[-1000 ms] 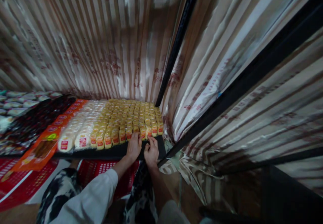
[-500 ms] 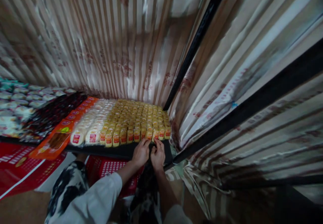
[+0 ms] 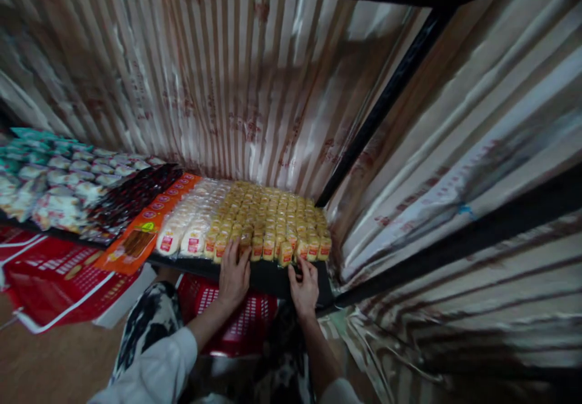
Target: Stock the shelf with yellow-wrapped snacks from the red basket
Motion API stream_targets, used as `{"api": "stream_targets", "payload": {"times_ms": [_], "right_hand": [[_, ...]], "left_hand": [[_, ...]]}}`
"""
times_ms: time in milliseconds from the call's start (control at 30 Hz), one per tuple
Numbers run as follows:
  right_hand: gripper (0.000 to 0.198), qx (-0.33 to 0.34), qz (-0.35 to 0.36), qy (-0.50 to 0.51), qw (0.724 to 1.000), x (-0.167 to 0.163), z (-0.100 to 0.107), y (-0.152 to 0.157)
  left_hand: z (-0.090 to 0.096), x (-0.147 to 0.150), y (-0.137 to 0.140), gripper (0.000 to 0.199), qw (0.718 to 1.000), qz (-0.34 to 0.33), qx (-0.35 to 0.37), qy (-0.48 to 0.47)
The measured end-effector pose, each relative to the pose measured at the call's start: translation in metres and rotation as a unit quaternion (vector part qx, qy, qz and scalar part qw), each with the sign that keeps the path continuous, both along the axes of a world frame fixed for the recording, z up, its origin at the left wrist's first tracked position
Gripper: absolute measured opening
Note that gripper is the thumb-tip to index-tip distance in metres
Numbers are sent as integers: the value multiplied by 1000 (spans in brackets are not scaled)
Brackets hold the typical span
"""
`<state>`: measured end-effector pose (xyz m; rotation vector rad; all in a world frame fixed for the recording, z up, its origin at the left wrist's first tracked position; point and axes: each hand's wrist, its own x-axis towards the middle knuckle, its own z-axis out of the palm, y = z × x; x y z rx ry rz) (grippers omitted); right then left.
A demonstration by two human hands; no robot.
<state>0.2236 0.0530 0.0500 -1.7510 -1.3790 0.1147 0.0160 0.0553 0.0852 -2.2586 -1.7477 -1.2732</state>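
Small yellow wrapped snack packets (image 3: 268, 210) with red labels stand in tight rows on a black shelf (image 3: 268, 276). My left hand (image 3: 234, 276) rests its spread fingers against the front row, left of the middle. Its fingertips cover part of those packets. My right hand (image 3: 304, 286) is by the front row further right, thumb and fingers apart, fingertips touching or very near the packets. Just left of it, one packet (image 3: 286, 254) juts forward from the row. Neither hand appears to hold anything.
Left of the yellow packets lie white wrapped packs (image 3: 193, 240), an orange bag (image 3: 131, 246), dark shiny packets (image 3: 131, 195) and white-green packs (image 3: 59, 179). Red baskets (image 3: 59, 276) are below the shelf. A striped curtain (image 3: 218, 88) and black frame post (image 3: 386, 107) bound the space.
My hands have moved apart, the left one leftward along the front row. One packet now sticks out near my right hand. The view has shifted left.
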Motion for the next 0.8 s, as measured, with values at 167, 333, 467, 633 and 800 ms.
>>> {"api": "stream_targets", "payload": {"times_ms": [167, 333, 467, 633, 800], "right_hand": [[40, -10, 91, -126, 988, -2, 0, -4], [42, -31, 107, -201, 973, -3, 1, -4], [46, -32, 105, -218, 970, -3, 1, -5], [46, -48, 120, -248, 960, -3, 1, -6], [51, -60, 95, -238, 965, -7, 4, -7]], "left_hand": [[-10, -17, -4, 41, 999, 34, -19, -3], [-19, -23, -15, 43, 1000, 6, -11, 0], [-23, -19, -26, 47, 999, -46, -4, 11], [-27, -4, -32, 43, 990, -142, -1, 14], [-19, 24, -32, 42, 974, -198, -108, 10]]}}
